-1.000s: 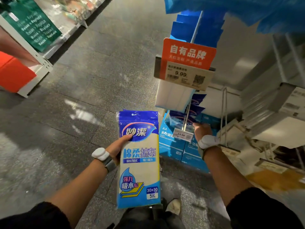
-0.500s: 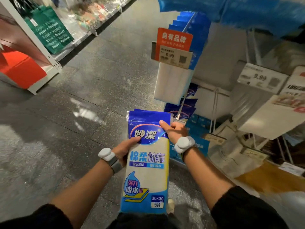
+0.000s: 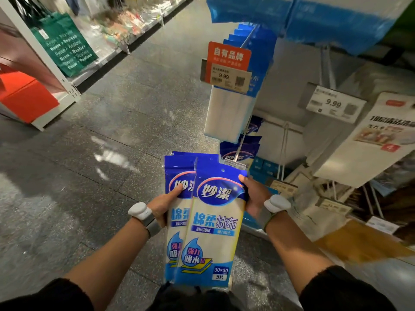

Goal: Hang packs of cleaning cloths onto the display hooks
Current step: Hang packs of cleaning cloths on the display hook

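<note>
I hold blue-and-cream packs of cleaning cloths low in front of me. My right hand (image 3: 253, 196) grips the front pack (image 3: 215, 234) at its right edge, thumb on the blue header near the hang hole. My left hand (image 3: 167, 204) grips the pack behind (image 3: 178, 194), thumb across its logo; more packs may lie behind it. Above and ahead, a display hook (image 3: 246, 40) carries several blue packs behind an orange 9.99 price tag (image 3: 226, 63). A lower hook (image 3: 239, 151) holds more of the same packs just beyond my hands.
More hooks with price tags (image 3: 332, 104) and white packaged goods (image 3: 370, 140) hang to the right. Blue boxes (image 3: 262, 167) sit on the bottom shelf. A grey aisle floor (image 3: 112, 131) stretches left to a white rack with a green bag (image 3: 67, 48) and orange boxes (image 3: 24, 97).
My right hand came off the lower hook's tag and took hold of the front pack. That pack has now slid right, apart from the one in my left hand. My view rose.
</note>
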The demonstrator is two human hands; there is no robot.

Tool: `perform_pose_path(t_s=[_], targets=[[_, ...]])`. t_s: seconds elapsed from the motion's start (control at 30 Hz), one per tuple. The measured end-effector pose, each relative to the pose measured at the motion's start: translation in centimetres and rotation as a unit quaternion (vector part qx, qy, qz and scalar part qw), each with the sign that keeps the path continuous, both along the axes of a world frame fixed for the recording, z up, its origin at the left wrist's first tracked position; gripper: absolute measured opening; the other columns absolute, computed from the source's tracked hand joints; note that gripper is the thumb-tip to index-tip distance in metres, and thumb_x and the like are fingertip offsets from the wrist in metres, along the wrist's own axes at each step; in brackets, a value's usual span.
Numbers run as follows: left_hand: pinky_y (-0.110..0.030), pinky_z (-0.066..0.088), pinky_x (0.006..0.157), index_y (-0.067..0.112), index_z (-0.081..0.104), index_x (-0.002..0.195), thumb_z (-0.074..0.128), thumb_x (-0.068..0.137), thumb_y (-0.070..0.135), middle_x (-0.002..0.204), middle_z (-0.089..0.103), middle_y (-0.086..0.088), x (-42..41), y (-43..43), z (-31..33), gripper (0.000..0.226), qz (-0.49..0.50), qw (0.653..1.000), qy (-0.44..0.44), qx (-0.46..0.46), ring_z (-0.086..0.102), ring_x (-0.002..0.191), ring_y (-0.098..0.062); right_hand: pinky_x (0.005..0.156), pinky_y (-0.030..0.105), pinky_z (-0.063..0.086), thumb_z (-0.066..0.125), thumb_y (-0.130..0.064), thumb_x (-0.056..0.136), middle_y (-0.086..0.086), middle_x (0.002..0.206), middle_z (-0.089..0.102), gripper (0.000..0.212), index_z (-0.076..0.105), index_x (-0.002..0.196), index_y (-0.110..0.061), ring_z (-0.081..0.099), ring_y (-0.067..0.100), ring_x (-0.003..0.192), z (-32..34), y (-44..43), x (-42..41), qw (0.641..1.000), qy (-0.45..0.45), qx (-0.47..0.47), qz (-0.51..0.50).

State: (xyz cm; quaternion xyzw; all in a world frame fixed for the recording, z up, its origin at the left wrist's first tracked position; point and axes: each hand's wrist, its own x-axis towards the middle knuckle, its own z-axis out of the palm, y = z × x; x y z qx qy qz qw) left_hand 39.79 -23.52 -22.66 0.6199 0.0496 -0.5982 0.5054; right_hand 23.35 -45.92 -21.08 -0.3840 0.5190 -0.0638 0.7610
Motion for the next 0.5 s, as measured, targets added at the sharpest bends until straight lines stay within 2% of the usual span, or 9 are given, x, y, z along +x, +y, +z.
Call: perform_pose_path(t_s=[0.07,0.13,0.2,0.23,0.37,0.43,0.5], targets=[[-0.064,0.053,0.095,0.006,0.064,0.127,0.091,0.051,0.067,0.119,0.071,-0.025,1.6,0.3,-1.2,0.1,0.028,0.999,-0.018,0.02,0.069,0.109,-0.046,0.084,0.048,0.056,0.054,-0.027,0.101,0.014,0.098,0.077,0.025,0.067,0.11,-0.009,0.071,0.033,0.088,-0.6,-0.6,-1.0,0.999,-0.014,0.031,-0.026],[-0.061,0.056,0.091,0.006,0.065,0.126,0.085,0.061,0.069,0.116,0.072,-0.024,2.6,0.4,-1.2,0.093,0.025,0.997,-0.054,0.046,0.073,0.1,-0.041,0.08,0.043,0.056,0.054,-0.026,0.101,0.01,0.088,0.078,0.022,0.069,0.101,-0.01,0.07,0.029,0.083,-1.1,-1.0,-1.9,0.999,0.0,0.036,-0.04],[-0.042,0.063,0.071,0.004,0.069,0.115,0.07,0.084,0.062,0.106,0.074,-0.024,3.8,-0.1,-0.9,0.066,0.018,0.992,-0.113,0.058,0.078,0.076,-0.028,0.081,0.043,0.057,0.059,-0.026,0.098,0.011,0.091,0.078,0.021,0.071,0.1,-0.008,0.07,0.029,0.084,-2.4,-1.6,-2.5,0.998,0.023,0.027,-0.051],[-0.036,0.061,0.064,0.005,0.069,0.108,0.064,0.09,0.057,0.101,0.075,-0.024,4.2,-0.1,-0.7,0.056,0.02,0.989,-0.132,0.059,0.077,0.068,-0.024,0.082,0.044,0.057,0.063,-0.026,0.096,0.013,0.094,0.077,0.022,0.071,0.102,-0.006,0.07,0.031,0.085,-3.1,-1.7,-2.8,0.998,0.041,0.016,-0.051],[-0.042,0.059,0.072,0.007,0.068,0.112,0.065,0.084,0.064,0.101,0.077,-0.019,6.6,-0.4,-1.0,0.063,0.051,0.988,-0.128,0.073,0.076,0.083,-0.034,0.069,0.041,0.053,0.068,-0.026,0.091,0.012,0.075,0.068,0.025,0.07,0.087,-0.002,0.064,0.029,0.068,-7.6,-3.4,-3.4,0.988,0.147,-0.052,-0.02],[-0.041,0.059,0.07,0.008,0.067,0.113,0.064,0.084,0.065,0.096,0.079,-0.016,7.4,-1.0,-1.1,0.064,0.042,0.989,-0.12,0.069,0.077,0.082,-0.033,0.085,0.046,0.057,0.064,-0.037,0.089,0.01,0.084,0.066,0.029,0.07,0.09,-0.009,0.062,0.027,0.08,-9.3,-4.5,-3.2,0.979,0.184,-0.081,0.037],[-0.045,0.06,0.073,0.008,0.066,0.115,0.073,0.073,0.072,0.098,0.079,-0.016,7.9,-1.6,-1.2,0.077,0.037,0.992,-0.103,0.069,0.077,0.086,-0.035,0.099,0.05,0.054,0.06,-0.045,0.084,0.008,0.096,0.066,0.043,0.071,0.101,-0.008,0.061,0.025,0.089,-10.7,-5.7,-2.8,0.975,0.189,-0.1,0.061]])
